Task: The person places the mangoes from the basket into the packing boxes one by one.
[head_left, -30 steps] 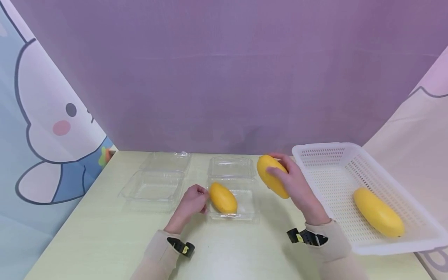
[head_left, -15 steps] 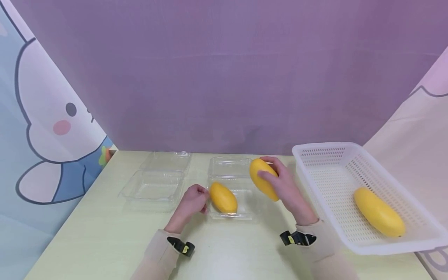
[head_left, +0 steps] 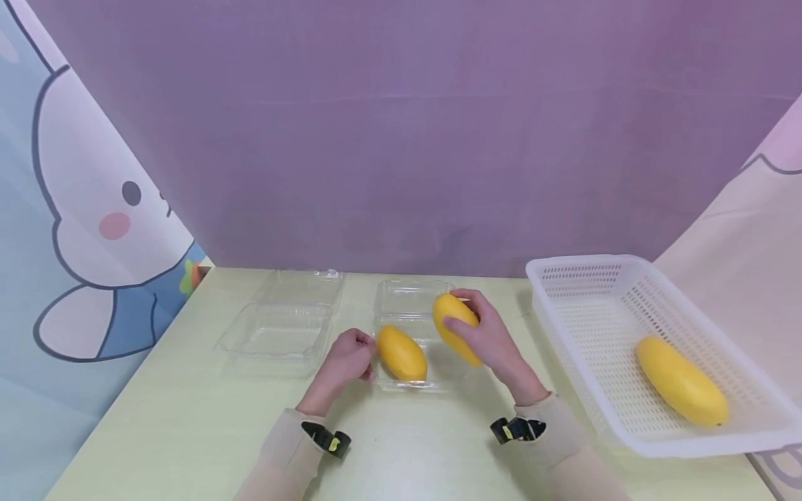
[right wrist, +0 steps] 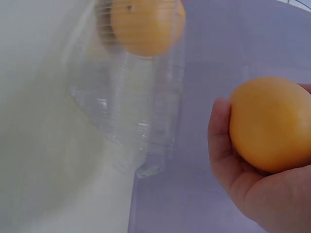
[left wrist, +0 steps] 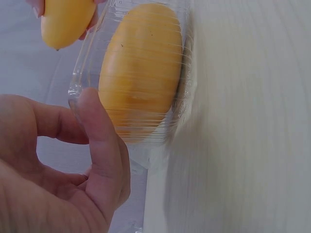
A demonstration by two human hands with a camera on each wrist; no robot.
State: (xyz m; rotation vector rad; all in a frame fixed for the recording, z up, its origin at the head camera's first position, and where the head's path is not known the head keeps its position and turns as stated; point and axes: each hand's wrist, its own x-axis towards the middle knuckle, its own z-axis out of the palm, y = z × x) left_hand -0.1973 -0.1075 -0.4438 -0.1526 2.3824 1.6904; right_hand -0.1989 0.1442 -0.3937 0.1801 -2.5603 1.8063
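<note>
Fingers [right wrist: 221,138] of the right hand [head_left: 496,341]: were curled about a yellow fruit [head_left: 443,313], the thumb lying across the side I could see.
Fingers of the left hand [head_left: 346,356]: pinched the left edge of a clear tub [head_left: 435,385], seemingly to steady it.
Held fruit: hung tilted over the right side of that tub, touching only the hand as far as I could see.
Fruit in the tub [head_left: 402,353]: lay aslant in the left half, just beside the left hand.
Step in hand: I judged it the loading of this tub, with one fruit in and the other not yet set down.
Next move: would, I thought, call for matching the held fruit to its neighbour's slant, lowering it into the room on the right, and letting go only once it rested; the thin plastic might slide if the left hand loosened early.
Tub lid [head_left: 410,298]: lay folded back, behind the base.
Second tub [head_left: 276,332]: sat farther left on the bench [head_left: 388,452], its own lid [head_left: 301,287] laid back too.
White basket [head_left: 589,327]: stood at the right, a third fruit [head_left: 681,381] lying inside.
Backdrop: purple cloth [head_left: 401,139].
</note>
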